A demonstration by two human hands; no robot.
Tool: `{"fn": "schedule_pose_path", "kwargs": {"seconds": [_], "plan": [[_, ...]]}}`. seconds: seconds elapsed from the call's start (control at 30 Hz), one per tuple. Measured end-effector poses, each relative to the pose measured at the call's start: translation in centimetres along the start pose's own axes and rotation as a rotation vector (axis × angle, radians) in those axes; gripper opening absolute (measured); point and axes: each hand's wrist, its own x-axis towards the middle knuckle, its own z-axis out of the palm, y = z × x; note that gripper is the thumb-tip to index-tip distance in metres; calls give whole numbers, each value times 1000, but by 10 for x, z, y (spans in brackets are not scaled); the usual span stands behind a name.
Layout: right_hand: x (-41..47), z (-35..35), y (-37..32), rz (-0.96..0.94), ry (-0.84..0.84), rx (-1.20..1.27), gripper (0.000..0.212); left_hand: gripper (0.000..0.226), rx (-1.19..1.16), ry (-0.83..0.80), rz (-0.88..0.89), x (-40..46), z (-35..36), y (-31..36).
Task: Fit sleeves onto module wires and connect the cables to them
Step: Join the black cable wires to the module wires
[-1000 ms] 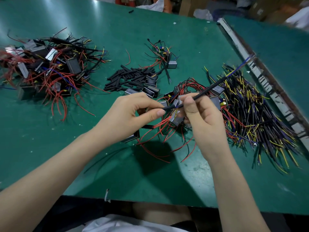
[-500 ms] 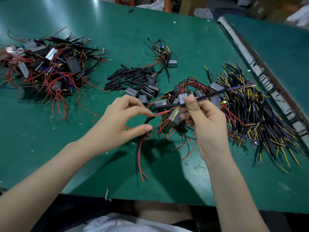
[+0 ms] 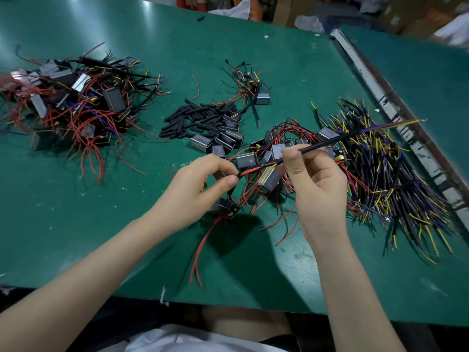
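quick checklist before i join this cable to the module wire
1. Right hand has a grip on the long black sheathed cable: ok.
2. Left hand pinches the thin red module wire: ok.
3. Cable end meets wire end between the hands: ok.
4. Short black sleeve already on that wire: cannot tell.
5. Spare black tube sleeves heaped on the green table: ok.

The green desk [image 3: 76, 224] carries pale specks and scuffs. At two o'clock a scratched metal strip [image 3: 375, 92] runs along the seam to a second green desk [image 3: 418, 72]. Cardboard boxes [image 3: 286, 11] and crumpled white plastic [image 3: 236, 8] sit beyond the far edge at twelve o'clock. White cloth [image 3: 177, 339] shows at six o'clock.
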Motion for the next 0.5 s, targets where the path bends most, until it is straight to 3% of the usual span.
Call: {"fn": "schedule_pose_path", "kwargs": {"seconds": [0.17, 0.33, 0.5], "plan": [[-2, -3, 2, -112, -23, -97, 4, 3, -138, -12, -7, -2, 6, 12], [-2, -6, -1, -283, -116, -216, 16, 11, -133, 84, 62, 4, 6, 27], [-2, -8, -3, -332, -132, -223, 5, 12, -136, 121, 19, 4, 9, 35]]}}
